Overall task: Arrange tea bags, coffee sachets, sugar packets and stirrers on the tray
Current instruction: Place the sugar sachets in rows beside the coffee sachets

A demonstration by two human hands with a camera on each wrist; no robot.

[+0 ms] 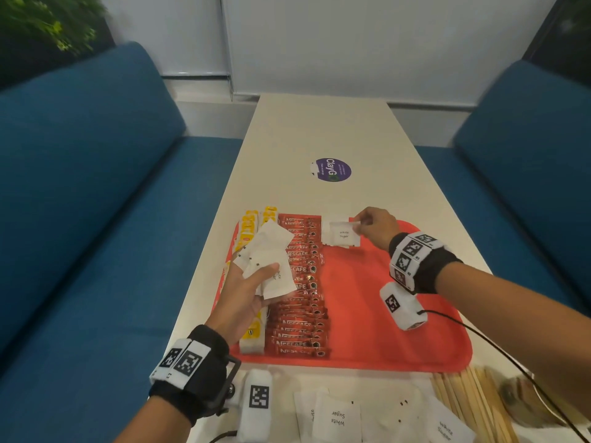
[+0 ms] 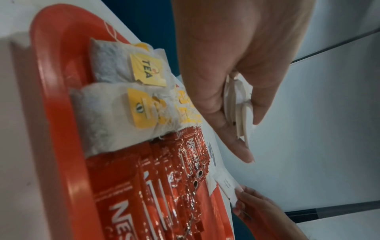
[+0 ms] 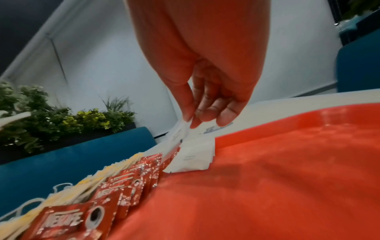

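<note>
A red tray (image 1: 383,314) lies on the white table. Along its left side run a column of yellow-tagged tea bags (image 1: 251,231) and a column of red coffee sachets (image 1: 300,282). My left hand (image 1: 246,292) hovers over these columns and grips a fanned stack of white sugar packets (image 1: 268,260), seen edge-on in the left wrist view (image 2: 238,104). My right hand (image 1: 371,225) pinches the corner of a white sugar packet (image 1: 340,233) at the tray's far edge, beside the sachets. In the right wrist view that packet (image 3: 180,129) lies over another packet (image 3: 193,159).
More white sugar packets (image 1: 335,420) lie loose on the table in front of the tray. Wooden stirrers (image 1: 470,401) sit at the near right. A purple round sticker (image 1: 331,169) is further along the table. Blue sofas (image 1: 96,187) flank both sides.
</note>
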